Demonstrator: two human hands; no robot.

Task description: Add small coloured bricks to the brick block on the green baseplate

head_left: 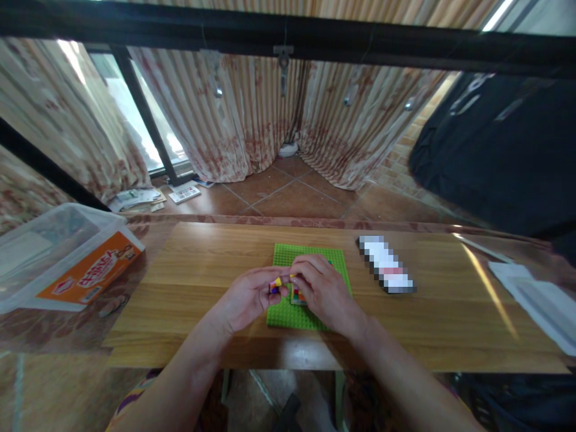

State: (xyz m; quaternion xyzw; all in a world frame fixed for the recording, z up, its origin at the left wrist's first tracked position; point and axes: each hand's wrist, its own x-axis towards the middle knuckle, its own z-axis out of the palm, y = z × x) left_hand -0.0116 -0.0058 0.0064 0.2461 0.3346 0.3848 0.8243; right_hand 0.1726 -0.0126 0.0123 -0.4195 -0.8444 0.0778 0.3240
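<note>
A green studded baseplate (pixel 279 317) lies flat on the wooden table. Over its left half, my left hand (pixel 252 295) is closed around a few small building bricks (pixel 274 286), with yellow, pink and purple showing. My right hand (pixel 324 288) is above the middle of the plate, its thumb and fingers pinched on a small yellow brick (pixel 292 276). The fingertips of both hands nearly meet. Under my right hand, a patch of multicoloured bricks (pixel 297 296) shows on the plate, partly hidden by the fingers.
A phone-like object (pixel 387 264) with a blurred-out screen lies right of the plate. Farther right are white papers or plastic bags (pixel 531 300). A clear plastic bin (pixel 67 264) with an orange label stands left of the table (pixel 180 288). A dark bar (pixel 288 30) crosses overhead.
</note>
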